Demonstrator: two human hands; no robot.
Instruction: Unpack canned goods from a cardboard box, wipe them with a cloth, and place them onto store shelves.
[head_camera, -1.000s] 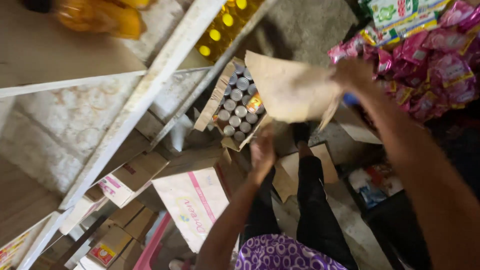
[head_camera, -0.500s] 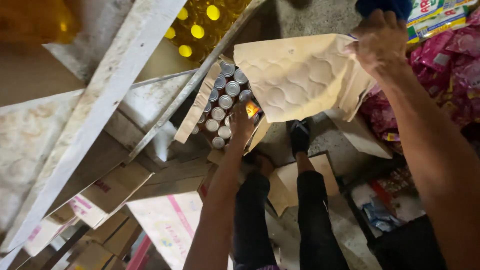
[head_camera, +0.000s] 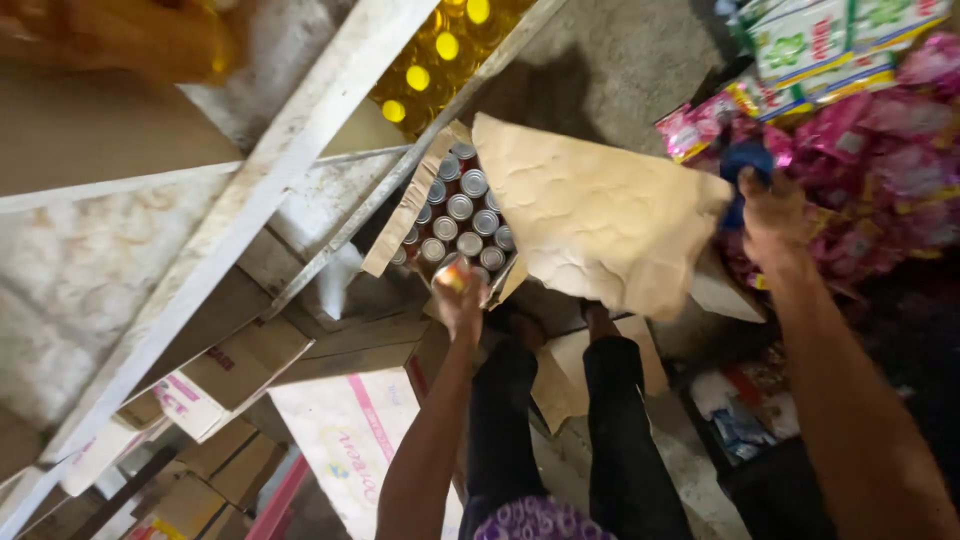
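An open cardboard box (head_camera: 405, 210) on the floor holds several silver-topped cans (head_camera: 462, 215) in rows. My left hand (head_camera: 462, 300) is at the box's near edge, its fingers closed around one can (head_camera: 449, 277) with an orange side. My right hand (head_camera: 770, 215) grips the right edge of a dented brown cardboard sheet (head_camera: 590, 220), held tilted up beside the box, so that it covers the box's right side.
A white metal shelf frame (head_camera: 250, 210) slants across the left, with yellow bottles (head_camera: 435, 60) behind it. Cardboard boxes (head_camera: 230, 375) lie at lower left. Pink and green packets (head_camera: 870, 130) pile up at the right. My legs (head_camera: 560, 430) stand on cardboard scraps.
My right hand has swung the cardboard sheet down and to the right, off the cans. My left hand reached to the box and now holds a can.
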